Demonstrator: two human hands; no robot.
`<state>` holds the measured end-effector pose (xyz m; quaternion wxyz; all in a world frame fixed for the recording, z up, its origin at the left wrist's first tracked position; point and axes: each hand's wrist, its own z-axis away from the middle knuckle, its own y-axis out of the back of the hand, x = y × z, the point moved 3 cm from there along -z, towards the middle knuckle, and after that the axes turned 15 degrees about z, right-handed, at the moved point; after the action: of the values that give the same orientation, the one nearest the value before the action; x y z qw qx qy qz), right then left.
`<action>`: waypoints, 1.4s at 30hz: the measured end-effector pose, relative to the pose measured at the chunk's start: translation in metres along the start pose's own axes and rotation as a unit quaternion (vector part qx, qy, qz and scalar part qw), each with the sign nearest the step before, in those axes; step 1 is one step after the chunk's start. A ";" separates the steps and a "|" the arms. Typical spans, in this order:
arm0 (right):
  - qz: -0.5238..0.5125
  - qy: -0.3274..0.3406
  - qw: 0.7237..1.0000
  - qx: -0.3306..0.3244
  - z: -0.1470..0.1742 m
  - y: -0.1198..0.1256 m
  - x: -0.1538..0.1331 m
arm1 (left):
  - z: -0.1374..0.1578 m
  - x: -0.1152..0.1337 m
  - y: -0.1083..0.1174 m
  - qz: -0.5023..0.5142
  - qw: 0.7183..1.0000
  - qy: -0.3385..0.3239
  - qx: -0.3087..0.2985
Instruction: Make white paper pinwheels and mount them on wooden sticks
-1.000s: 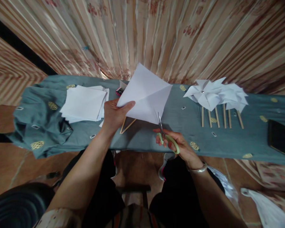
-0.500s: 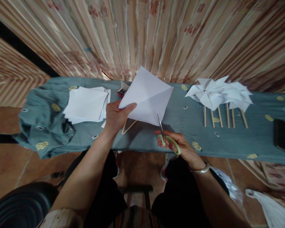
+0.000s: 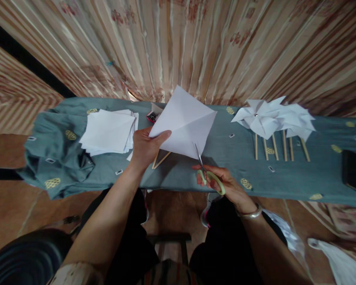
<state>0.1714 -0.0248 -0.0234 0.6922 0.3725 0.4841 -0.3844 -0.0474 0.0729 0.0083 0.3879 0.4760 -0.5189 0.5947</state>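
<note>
My left hand (image 3: 146, 147) is closed on the left corner of a white paper square (image 3: 186, 118), thumb on top. The sheet is held up like a diamond, with fold creases running across it. Green-handled scissors (image 3: 214, 181) are in my right hand (image 3: 225, 184), fingers through the loops. Their blades lie at the lower corner of the paper, pointing up toward its middle. Beneath the sheet, thin wooden sticks (image 3: 161, 159) are partly hidden. A small red box of dark pins (image 3: 151, 116) sits behind the paper's left edge.
A stack of white paper squares (image 3: 106, 130) lies on the left of the cloth-covered table (image 3: 225, 158). Several white paper pinwheels (image 3: 264, 118) on sticks lie to the right. A black phone-like object (image 3: 355, 170) is at the far right. A curtain (image 3: 180, 47) hangs behind.
Hardly anything differs. The paper, both hands and the scissors sit very slightly lower in view; the blades remain at the paper's lower corner.
</note>
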 end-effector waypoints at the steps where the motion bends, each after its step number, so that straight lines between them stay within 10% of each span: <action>1: 0.000 0.003 1.000 0.001 0.000 0.000 -0.001 | 0.000 0.000 0.000 0.003 1.000 0.001 0.000; 42: -0.052 0.006 0.999 0.008 -0.005 -0.004 0.012 | -0.003 -0.006 0.005 0.021 1.000 0.009 -0.001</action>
<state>0.1691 -0.0242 -0.0368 0.6660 0.3545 0.5035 -0.4211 -0.0514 0.0753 0.0012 0.3805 0.4590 -0.5263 0.6063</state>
